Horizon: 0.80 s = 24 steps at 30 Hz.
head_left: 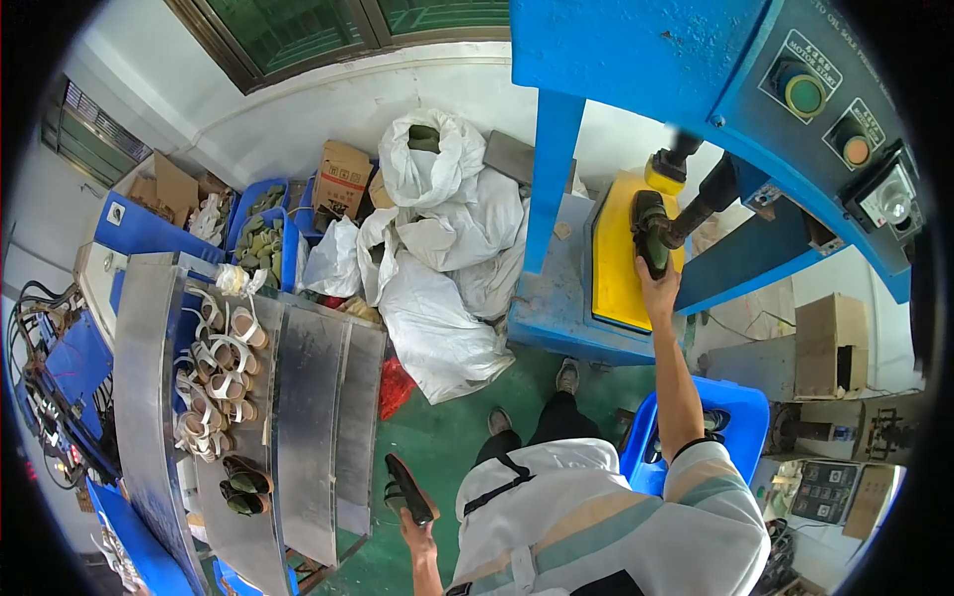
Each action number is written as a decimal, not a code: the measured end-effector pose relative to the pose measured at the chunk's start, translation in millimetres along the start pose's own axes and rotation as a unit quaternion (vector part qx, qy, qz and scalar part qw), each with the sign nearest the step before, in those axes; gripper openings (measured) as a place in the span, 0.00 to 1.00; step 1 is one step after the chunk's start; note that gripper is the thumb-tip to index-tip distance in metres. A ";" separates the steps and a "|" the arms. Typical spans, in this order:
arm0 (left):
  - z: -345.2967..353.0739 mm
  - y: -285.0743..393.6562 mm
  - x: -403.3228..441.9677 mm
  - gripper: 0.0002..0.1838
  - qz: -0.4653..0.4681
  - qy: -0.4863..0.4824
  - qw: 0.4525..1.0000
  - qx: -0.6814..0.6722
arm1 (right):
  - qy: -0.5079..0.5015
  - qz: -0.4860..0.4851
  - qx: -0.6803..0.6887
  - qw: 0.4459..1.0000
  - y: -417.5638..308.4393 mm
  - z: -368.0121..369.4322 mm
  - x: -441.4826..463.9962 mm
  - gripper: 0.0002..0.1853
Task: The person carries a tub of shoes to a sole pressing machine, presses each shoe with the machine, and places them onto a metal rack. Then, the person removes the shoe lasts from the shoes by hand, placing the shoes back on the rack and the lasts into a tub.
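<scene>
Though laden — hands (419, 537) apart (right (658, 291) forward)

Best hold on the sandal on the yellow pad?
Probably the near end of the sandal, coming from the near side: it lies lengthwise, near to far, the right hand fits there, and the black rod crowds its right side.

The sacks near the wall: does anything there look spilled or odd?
Nothing looks clearly spilled. The sacks slump in an untidy heap, and a crumpled red bag lies on the floor beside them, perhaps discarded.
</scene>
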<state>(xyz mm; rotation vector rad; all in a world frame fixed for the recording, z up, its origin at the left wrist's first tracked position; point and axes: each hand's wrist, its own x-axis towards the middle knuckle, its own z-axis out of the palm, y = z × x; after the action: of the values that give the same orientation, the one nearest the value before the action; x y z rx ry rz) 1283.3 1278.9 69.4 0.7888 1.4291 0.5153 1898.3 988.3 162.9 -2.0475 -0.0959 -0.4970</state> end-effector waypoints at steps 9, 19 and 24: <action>48.2 1.9 2.2 0.31 -0.014 -0.102 0.995 -0.005 | 0.019 -0.009 -0.081 0.996 16.2 9.7 7.6 0.28; 40.4 -1.6 6.5 0.25 0.016 -0.101 0.994 -0.034 | -0.067 0.003 -0.077 0.995 11.5 -27.1 -22.9 0.24; 6.8 32.4 -15.5 0.25 0.117 0.026 0.993 0.000 | -0.049 -0.146 -0.184 0.971 -19.9 -59.0 -113.9 0.21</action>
<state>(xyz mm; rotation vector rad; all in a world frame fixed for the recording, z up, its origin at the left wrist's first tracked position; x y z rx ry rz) 1293.0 1287.5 103.5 0.9551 1.3927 0.7195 1770.9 963.8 160.7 -2.4377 -0.3960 -0.6315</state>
